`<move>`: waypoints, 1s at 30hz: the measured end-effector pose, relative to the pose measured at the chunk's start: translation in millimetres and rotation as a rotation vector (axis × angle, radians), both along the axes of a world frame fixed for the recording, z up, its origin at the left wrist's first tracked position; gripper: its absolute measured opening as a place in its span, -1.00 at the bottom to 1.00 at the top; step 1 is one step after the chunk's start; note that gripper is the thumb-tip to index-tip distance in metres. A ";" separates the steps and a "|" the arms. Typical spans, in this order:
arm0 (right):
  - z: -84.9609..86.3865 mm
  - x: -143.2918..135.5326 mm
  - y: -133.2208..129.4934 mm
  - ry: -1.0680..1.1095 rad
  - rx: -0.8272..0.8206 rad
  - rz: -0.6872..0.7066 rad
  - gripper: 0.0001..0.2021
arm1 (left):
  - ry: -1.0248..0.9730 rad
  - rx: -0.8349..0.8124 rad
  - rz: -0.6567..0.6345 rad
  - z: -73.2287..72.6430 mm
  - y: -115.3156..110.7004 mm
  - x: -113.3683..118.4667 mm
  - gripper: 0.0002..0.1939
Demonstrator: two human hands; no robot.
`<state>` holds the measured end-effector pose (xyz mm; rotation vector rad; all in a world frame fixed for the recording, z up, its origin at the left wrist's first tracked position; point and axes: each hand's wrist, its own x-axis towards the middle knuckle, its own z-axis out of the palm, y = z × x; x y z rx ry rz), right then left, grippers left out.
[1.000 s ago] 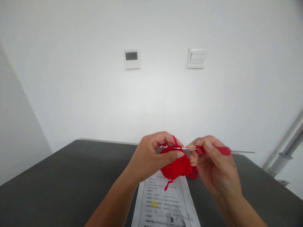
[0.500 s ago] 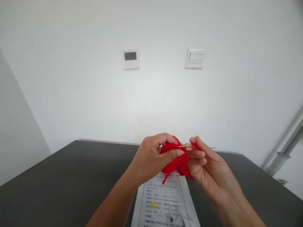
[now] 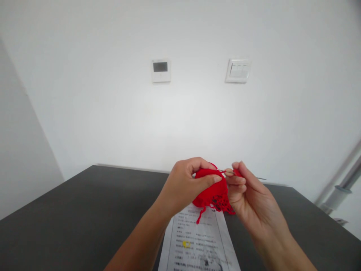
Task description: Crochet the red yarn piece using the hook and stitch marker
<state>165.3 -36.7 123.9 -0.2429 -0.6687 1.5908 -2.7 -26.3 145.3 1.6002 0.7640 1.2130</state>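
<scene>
My left hand (image 3: 183, 184) is closed on a piece of red crochet work (image 3: 207, 192), pinching its upper edge between thumb and fingers. The lower right part of the work is an open lace mesh, and a short yarn tail dangles below it. In my right hand (image 3: 258, 203) is a thin metal crochet hook with a red grip (image 3: 237, 172), pinched between thumb and fingers. Its tip points left at the work's top edge, where a strand of red yarn (image 3: 222, 171) loops round it. The far end of the hook sticks out to the right behind my fingers.
Under the crochet work a printed sheet (image 3: 197, 244) with a yellow mark lies on the dark table (image 3: 126, 199). Behind the table stands a white wall with a thermostat (image 3: 161, 75) and a light switch (image 3: 238, 71). A grey pipe (image 3: 337, 195) runs at the right.
The hook has shifted right relative to the crochet work and tilted, its tip now lower on the right end's side. A yarn loop shows on its shaft. The view has turned slightly left.
</scene>
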 end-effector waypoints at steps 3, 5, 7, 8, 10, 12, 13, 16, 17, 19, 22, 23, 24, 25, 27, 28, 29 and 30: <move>0.0 -2.9 4.2 -0.087 0.123 -0.270 -0.76 | -0.067 -0.012 0.038 0.2 3.9 -1.9 -0.91; 0.2 -3.4 4.1 -0.174 0.223 -0.365 -0.79 | -0.090 -0.030 0.047 1.0 5.2 -3.0 -0.91; 0.0 -3.0 2.9 -0.263 0.317 -0.425 -0.81 | -0.101 -0.039 0.063 2.0 5.5 -4.0 -0.91; -0.4 -2.5 2.3 -0.300 0.358 -0.457 -0.81 | -0.103 -0.036 0.076 2.4 5.4 -4.5 -0.92; -1.8 -1.5 1.4 -0.356 0.429 -0.529 -0.84 | -0.098 -0.023 0.103 2.5 5.1 -5.4 -0.94; -3.9 -0.1 0.6 -0.399 0.488 -0.607 -0.86 | -0.080 -0.008 0.127 2.0 5.2 -6.0 -0.95; -5.2 0.8 0.0 -0.425 0.515 -0.648 -0.88 | -0.065 -0.003 0.136 1.5 5.5 -6.2 -0.95; -10.0 4.7 -2.5 -0.551 0.613 -0.791 -0.90 | -0.011 0.009 0.160 0.1 6.8 -6.1 -0.96; -11.7 6.3 -3.5 -0.612 0.664 -0.853 -0.90 | 0.005 0.014 0.168 -0.2 7.3 -6.0 -0.96; -14.5 9.3 -5.2 -0.746 0.788 -0.973 -0.86 | 0.023 0.029 0.180 -0.5 7.9 -5.8 -0.97; -16.6 12.2 -5.9 -0.857 0.917 -1.054 -0.80 | 0.025 0.041 0.172 -0.8 7.7 -5.9 -0.97; -16.8 12.7 -5.8 -0.851 0.920 -1.046 -0.79 | 0.027 0.039 0.166 -1.0 7.4 -6.1 -0.95; -16.8 13.1 -5.7 -0.835 0.910 -1.036 -0.78 | 0.032 0.039 0.164 -1.2 7.0 -6.4 -0.94; -16.5 13.6 -5.7 -0.824 0.898 -1.031 -0.77 | 0.039 0.041 0.166 -1.3 6.5 -6.5 -0.94; -15.4 14.7 -6.5 -0.856 0.902 -1.038 -0.76 | 0.054 0.053 0.184 -1.0 5.8 -6.5 -0.95; -14.5 15.4 -7.3 -0.889 0.924 -1.049 -0.76 | 0.061 0.060 0.197 -0.7 5.5 -6.2 -0.95; -13.5 16.0 -8.2 -0.928 0.951 -1.058 -0.75 | 0.069 0.067 0.210 -0.1 5.2 -5.8 -0.95; -12.5 16.6 -9.2 -0.962 0.980 -1.065 -0.75 | 0.078 0.073 0.221 0.6 5.0 -5.2 -0.95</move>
